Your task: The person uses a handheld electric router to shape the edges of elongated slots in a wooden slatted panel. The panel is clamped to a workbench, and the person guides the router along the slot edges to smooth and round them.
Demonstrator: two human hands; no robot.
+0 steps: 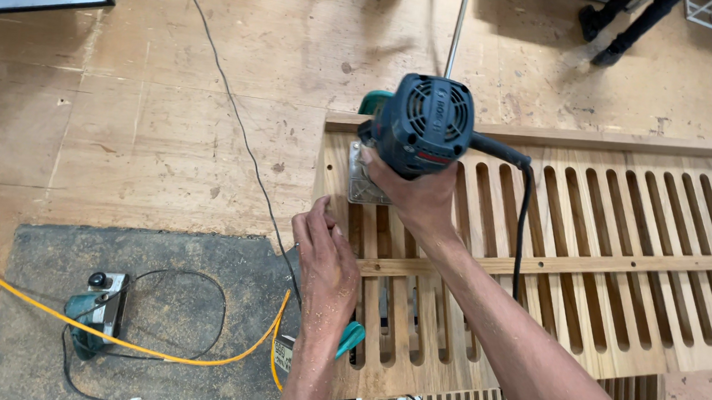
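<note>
My right hand (419, 203) grips a blue-grey electric trim router (422, 123), held upright with its clear base plate (364, 184) resting on the left end of a slatted wooden panel (602, 267). The router's black cord (523, 228) hangs down across the slats. My left hand (324, 266) lies flat on the panel's left edge, fingers together, just below and left of the router. Sawdust covers both forearms.
A teal power tool (96, 314) with a black cord sits on a dark mat (49, 287) at lower left. A yellow cable (153, 351) crosses the mat. A thin black cord (236, 125) runs over the plywood floor. Another person's feet (606, 34) stand at top right.
</note>
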